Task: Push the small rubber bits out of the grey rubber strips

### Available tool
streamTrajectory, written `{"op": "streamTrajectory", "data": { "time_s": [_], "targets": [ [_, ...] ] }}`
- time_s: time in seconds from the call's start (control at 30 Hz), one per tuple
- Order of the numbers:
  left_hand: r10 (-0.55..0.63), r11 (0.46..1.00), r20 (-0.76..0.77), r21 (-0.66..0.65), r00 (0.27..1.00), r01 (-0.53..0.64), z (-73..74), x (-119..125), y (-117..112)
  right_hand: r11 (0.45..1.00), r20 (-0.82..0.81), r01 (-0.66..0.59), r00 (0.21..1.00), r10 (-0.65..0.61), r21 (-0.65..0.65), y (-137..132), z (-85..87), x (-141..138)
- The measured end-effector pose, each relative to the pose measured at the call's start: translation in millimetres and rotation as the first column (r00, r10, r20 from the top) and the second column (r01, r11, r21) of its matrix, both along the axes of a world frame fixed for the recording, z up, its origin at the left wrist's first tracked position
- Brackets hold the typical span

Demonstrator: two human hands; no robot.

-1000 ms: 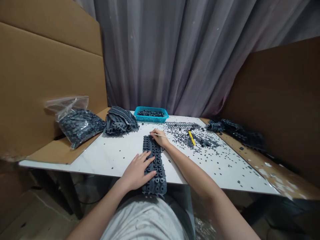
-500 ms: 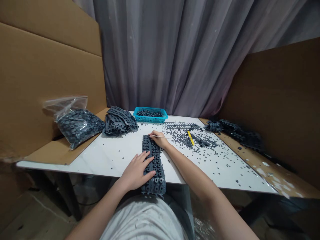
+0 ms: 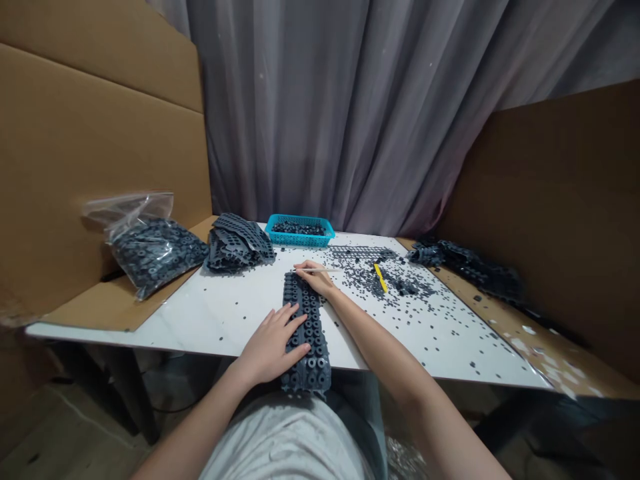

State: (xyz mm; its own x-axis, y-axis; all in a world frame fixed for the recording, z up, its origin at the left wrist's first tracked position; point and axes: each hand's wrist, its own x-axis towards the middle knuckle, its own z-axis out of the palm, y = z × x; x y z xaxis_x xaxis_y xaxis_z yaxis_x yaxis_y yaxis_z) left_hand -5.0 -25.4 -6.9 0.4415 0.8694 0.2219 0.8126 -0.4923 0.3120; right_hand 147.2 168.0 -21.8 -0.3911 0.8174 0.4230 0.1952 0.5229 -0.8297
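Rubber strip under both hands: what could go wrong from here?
1. The rubber strip overhangs the table toward the lap, pinned only by the flat left hand; lifting it might let the strip slide off.
2. The right hand pinches a thin stick, which may slip.
3. Loose black bits lie beside that arm; a sweep could push some off the table.

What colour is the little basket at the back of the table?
Turquoise blue; the basket shows clearest in the head view.

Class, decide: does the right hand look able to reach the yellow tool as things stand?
Probably yes: the yellow tool lies near the right hand, only loose bits between, though it holds a thin stick.
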Motion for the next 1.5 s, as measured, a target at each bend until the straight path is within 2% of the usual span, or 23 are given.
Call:
{"op": "streamTrajectory", "data": {
  "time_s": [0.2, 0.33, 0.47, 0.57, 0.67, 0.8, 0.87, 0.93, 1.0, 1.07, 1.17, 1.37, 1.5],
  "targets": [
    [0.002, 1.0, -0.004, -0.012, 1.0, -0.002, 1.0, 1, 0, 0.995, 0.019, -0.092, 0.996, 0.093, -0.037, -3, 0.5, -1],
    [0.005, 1.0, -0.006, -0.013, 1.0, -0.005, 1.0, 0, 0, 0.993, 0.057, -0.117, 0.992, 0.115, 0.033, -6, 1.7, -2],
    [0.001, 1.0, -0.016, -0.016, 1.0, -0.002, 1.4, 0, 0, 0.978, 0.217, -0.068, 0.976, 0.024, 0.195, -8, 6.0, -4],
    [0.001, 1.0, -0.018, -0.024, 1.0, -0.002, 2.2, 1, 0, 0.967, 0.316, -0.018, 0.947, -0.064, 0.252, -7, 7.4, -5],
    [0.003, 1.0, -0.012, -0.024, 1.0, -0.004, 2.4, 1, 0, 0.964, 0.322, 0.076, 0.934, -0.158, 0.253, -5, 5.7, -8],
    [0.003, 1.0, -0.009, -0.025, 1.0, -0.003, 1.4, 1, 0, 0.946, 0.217, 0.221, 0.937, -0.273, 0.236, -5, 3.5, -8],
    [-0.002, 1.0, -0.003, -0.023, 1.0, 0.002, 1.0, 0, 0, 0.965, 0.138, 0.185, 0.968, -0.212, 0.186, -8, 3.8, -5],
    [-0.004, 1.0, 0.0, -0.02, 1.0, 0.004, 0.8, 0, 0, 0.994, 0.067, 0.064, 0.995, -0.07, 0.092, -11, 4.7, -1],
    [0.0, 1.0, -0.004, -0.02, 1.0, 0.0, 0.9, 0, 0, 0.998, 0.016, -0.054, 0.998, 0.054, -0.01, -15, 5.6, 3],
    [0.004, 1.0, -0.009, -0.022, 1.0, -0.004, 1.1, 0, 0, 0.99, -0.011, -0.113, 0.994, 0.113, -0.078, -18, 6.1, 5],
    [0.004, 1.0, -0.009, -0.024, 1.0, -0.004, 1.6, 1, 0, 0.983, -0.005, -0.148, 0.989, 0.149, -0.11, -21, 6.0, 4],
    [0.005, 0.999, -0.011, -0.033, 1.0, -0.006, 0.8, 0, 0, 0.982, 0.019, -0.184, 0.983, 0.185, -0.03, -23, 5.9, 1],
    [-0.003, 1.0, 0.013, -0.027, 1.0, 0.003, -1.1, 0, 1, 0.982, 0.007, -0.186, 0.982, 0.187, -0.04, -23, 6.4, 2]
  ]
}}
